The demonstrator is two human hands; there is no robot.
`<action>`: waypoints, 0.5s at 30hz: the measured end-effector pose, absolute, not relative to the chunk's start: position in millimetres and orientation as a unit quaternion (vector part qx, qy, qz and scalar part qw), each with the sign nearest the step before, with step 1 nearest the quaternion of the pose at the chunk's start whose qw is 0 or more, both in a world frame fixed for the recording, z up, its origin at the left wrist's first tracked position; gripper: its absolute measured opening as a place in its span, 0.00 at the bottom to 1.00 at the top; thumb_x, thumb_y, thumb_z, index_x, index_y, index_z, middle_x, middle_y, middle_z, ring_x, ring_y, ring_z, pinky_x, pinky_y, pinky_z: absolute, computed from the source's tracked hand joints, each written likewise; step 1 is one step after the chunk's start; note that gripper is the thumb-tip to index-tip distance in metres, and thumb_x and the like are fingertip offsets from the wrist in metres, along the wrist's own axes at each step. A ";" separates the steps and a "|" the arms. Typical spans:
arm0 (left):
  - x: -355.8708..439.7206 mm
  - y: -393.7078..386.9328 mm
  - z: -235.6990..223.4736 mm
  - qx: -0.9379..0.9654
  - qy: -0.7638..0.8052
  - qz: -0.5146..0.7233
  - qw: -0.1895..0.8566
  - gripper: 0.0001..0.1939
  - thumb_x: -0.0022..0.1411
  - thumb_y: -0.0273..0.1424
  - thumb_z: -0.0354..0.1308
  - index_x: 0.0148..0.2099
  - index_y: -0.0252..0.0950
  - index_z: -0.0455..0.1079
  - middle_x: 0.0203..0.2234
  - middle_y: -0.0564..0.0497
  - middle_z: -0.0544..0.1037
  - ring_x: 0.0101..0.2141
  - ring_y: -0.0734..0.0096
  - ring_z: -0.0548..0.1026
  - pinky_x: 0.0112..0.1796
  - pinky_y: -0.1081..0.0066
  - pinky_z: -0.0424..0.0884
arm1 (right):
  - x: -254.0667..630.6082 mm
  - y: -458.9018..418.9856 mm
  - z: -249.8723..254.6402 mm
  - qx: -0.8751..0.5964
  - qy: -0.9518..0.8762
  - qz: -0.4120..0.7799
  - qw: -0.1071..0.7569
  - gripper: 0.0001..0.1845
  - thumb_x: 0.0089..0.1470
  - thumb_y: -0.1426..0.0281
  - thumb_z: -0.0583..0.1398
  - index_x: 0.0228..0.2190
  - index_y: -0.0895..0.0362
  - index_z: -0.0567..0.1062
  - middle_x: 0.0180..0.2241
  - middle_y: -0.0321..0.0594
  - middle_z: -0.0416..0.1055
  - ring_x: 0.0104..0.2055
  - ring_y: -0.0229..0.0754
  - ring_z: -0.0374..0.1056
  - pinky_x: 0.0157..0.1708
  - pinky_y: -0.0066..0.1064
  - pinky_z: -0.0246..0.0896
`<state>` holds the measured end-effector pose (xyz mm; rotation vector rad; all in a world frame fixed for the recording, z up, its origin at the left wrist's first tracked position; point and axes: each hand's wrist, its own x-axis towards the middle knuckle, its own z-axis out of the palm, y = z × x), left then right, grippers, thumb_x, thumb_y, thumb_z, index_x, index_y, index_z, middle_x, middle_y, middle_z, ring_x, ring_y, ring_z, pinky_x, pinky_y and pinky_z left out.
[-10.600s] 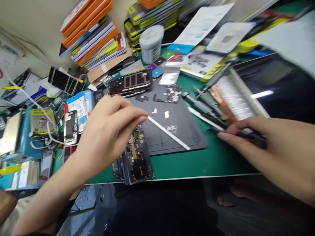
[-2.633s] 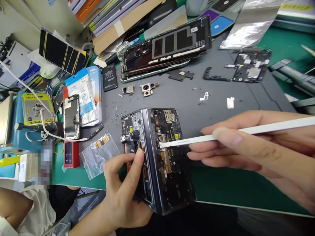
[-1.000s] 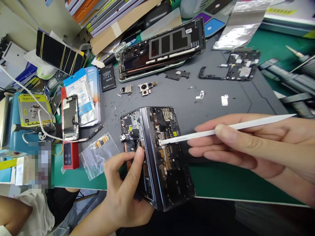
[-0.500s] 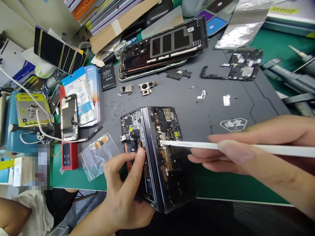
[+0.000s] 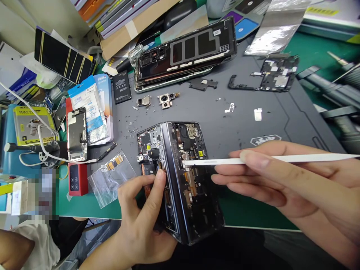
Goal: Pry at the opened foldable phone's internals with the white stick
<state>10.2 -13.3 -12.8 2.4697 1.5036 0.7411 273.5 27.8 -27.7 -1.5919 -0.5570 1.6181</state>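
Left hand (image 5: 143, 217) grips foldable phone (image 5: 180, 180); spudger (image 5: 213, 162) touches it.

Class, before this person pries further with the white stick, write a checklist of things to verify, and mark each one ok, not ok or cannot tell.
1. Left hand steadies the opened phone: ok.
2. Right hand has a pinch grip on the white stick: ok.
3. Stick tip sits on the phone's inner parts: ok.
4. Tip is under a connector: cannot tell.
5. Phone lies fully on the grey mat: not ok, it overhangs the desk edge.
6. Loose screws kept clear of the phone: not ok.
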 end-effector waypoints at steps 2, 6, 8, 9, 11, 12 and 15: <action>10.2 -13.0 -12.7 0.824 0.502 0.248 0.079 0.44 0.69 0.28 0.63 0.83 0.32 0.55 0.58 0.37 0.69 0.59 0.57 0.70 0.61 0.64 0.71 | 272.8 25.8 -31.2 -0.616 -0.211 0.646 0.397 0.20 0.49 0.46 0.79 0.39 0.42 0.87 0.41 0.41 0.83 0.42 0.52 0.84 0.44 0.25 0.81; 10.5 -13.4 -12.4 0.825 0.502 0.246 0.083 0.44 0.69 0.28 0.63 0.83 0.32 0.55 0.59 0.37 0.68 0.59 0.57 0.70 0.62 0.64 0.70 | 272.6 20.3 -37.6 -0.614 -0.190 0.649 0.407 0.20 0.50 0.48 0.79 0.39 0.44 0.87 0.40 0.43 0.83 0.42 0.52 0.84 0.43 0.25 0.81; 10.6 -13.7 -12.3 0.825 0.501 0.248 0.084 0.44 0.69 0.28 0.63 0.83 0.32 0.55 0.59 0.37 0.68 0.60 0.58 0.70 0.62 0.65 0.69 | 272.1 18.7 -38.2 -0.617 -0.180 0.647 0.410 0.19 0.51 0.49 0.79 0.40 0.43 0.87 0.41 0.43 0.83 0.43 0.52 0.84 0.45 0.26 0.81; 10.6 -13.7 -12.3 0.825 0.500 0.250 0.084 0.44 0.69 0.28 0.63 0.83 0.32 0.55 0.59 0.38 0.68 0.60 0.58 0.70 0.62 0.65 0.69 | 271.8 18.5 -38.1 -0.616 -0.178 0.647 0.412 0.19 0.51 0.50 0.79 0.40 0.43 0.88 0.41 0.43 0.83 0.44 0.53 0.84 0.46 0.26 0.81; 10.6 -13.7 -12.4 0.823 0.501 0.254 0.084 0.44 0.69 0.27 0.63 0.83 0.32 0.55 0.59 0.38 0.68 0.60 0.58 0.70 0.62 0.65 0.69 | 271.9 19.2 -37.9 -0.616 -0.185 0.640 0.420 0.19 0.51 0.49 0.79 0.41 0.43 0.88 0.40 0.42 0.83 0.43 0.52 0.84 0.45 0.27 0.81; 10.6 -13.8 -12.5 0.822 0.501 0.255 0.085 0.44 0.69 0.27 0.63 0.83 0.32 0.55 0.59 0.38 0.68 0.60 0.59 0.70 0.62 0.65 0.69 | 272.3 20.0 -37.7 -0.617 -0.194 0.636 0.422 0.20 0.52 0.49 0.79 0.42 0.44 0.87 0.40 0.43 0.83 0.42 0.52 0.84 0.46 0.27 0.82; 10.4 -14.0 -13.2 0.821 0.502 0.256 0.088 0.44 0.68 0.27 0.63 0.83 0.32 0.55 0.59 0.38 0.68 0.60 0.58 0.70 0.63 0.65 0.69 | 275.4 21.7 -35.0 -0.621 -0.266 0.607 0.418 0.22 0.54 0.45 0.77 0.41 0.47 0.87 0.41 0.44 0.83 0.41 0.53 0.84 0.44 0.30 0.83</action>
